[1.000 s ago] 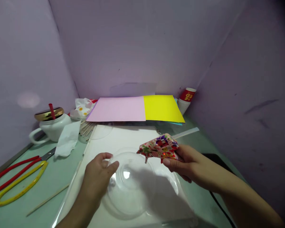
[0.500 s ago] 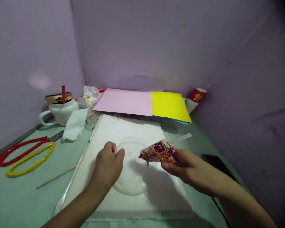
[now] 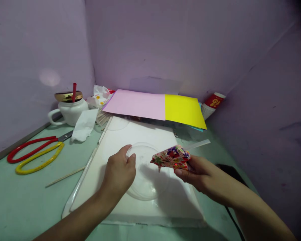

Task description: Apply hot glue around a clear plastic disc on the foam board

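My right hand [image 3: 199, 174] grips a hot glue gun [image 3: 170, 158] covered in a colourful pattern, with a small red light lit on its side. A translucent glue stick [image 3: 198, 145] pokes out of its back, and its nozzle points down over a clear round plastic lid [image 3: 146, 197]. The lid lies on a white board [image 3: 100, 207]. At the lid's left rim, my left hand [image 3: 120, 170] has its thumb and forefinger closed around the edge; the other fingers are curled and partly hidden.
Red-and-yellow-handled scissors [image 3: 37, 160], a wooden stick [image 3: 65, 176], a tissue [image 3: 85, 125] and a white lidded mug [image 3: 72, 112] stand or lie left. Pink and yellow paper [image 3: 137, 103] is behind the board. Paper cups [image 3: 213, 105] lean right; a dark phone-like object [image 3: 232, 172] lies behind my right arm.
The whole view has shifted slightly, moving things right and a little up. My left forefinger is straighter along the lid's rim. The glue gun stays over the lid.
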{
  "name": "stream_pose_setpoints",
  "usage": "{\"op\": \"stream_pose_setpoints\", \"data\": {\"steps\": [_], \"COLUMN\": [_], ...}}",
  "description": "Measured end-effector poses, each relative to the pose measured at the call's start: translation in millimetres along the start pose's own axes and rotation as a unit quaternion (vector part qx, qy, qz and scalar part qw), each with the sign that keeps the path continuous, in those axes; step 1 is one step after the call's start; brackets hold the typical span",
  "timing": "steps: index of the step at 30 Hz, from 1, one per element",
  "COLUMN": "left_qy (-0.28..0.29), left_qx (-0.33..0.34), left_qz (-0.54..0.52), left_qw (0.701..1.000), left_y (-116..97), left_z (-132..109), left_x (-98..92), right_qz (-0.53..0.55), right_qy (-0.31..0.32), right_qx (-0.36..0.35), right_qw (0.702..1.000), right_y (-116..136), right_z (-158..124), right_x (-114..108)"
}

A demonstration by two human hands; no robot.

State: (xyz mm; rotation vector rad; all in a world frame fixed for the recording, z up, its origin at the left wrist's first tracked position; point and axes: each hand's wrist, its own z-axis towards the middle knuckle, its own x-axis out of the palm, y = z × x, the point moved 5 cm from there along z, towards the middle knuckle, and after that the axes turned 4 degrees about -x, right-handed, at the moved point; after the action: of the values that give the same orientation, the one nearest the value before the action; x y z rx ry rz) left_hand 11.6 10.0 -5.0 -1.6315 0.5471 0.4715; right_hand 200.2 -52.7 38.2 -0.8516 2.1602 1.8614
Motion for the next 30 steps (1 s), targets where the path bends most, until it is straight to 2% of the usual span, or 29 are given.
{"op": "stream_pose_setpoints", "data": {"steps": [6, 21, 30], "left_qy": [0.010, -0.002, -0.001], "left_qx": [0.000, 0.005, 0.007], "left_qz": [0.011, 0.026, 0.019], "left_qw": [1.000, 1.000, 1.000], "left_y": [-0.4, 0.1, -0.4], "left_z": [-0.2, -0.5, -0.3], "left_x": [-0.3, 0.0, -0.3], "right_qz": [-0.054, -0.076, -0.009], "right_qy": [-0.006, -0.004, 0.010], "right_qx": [0.018, 0.022, 0.004], "right_qw": [0.998, 0.997, 1.000], "right_y": [-5.2, -5.1, 1.6], "right_z": [4.3, 4.9, 1.2], "right_x": [2.3, 2.4, 1.8]}}
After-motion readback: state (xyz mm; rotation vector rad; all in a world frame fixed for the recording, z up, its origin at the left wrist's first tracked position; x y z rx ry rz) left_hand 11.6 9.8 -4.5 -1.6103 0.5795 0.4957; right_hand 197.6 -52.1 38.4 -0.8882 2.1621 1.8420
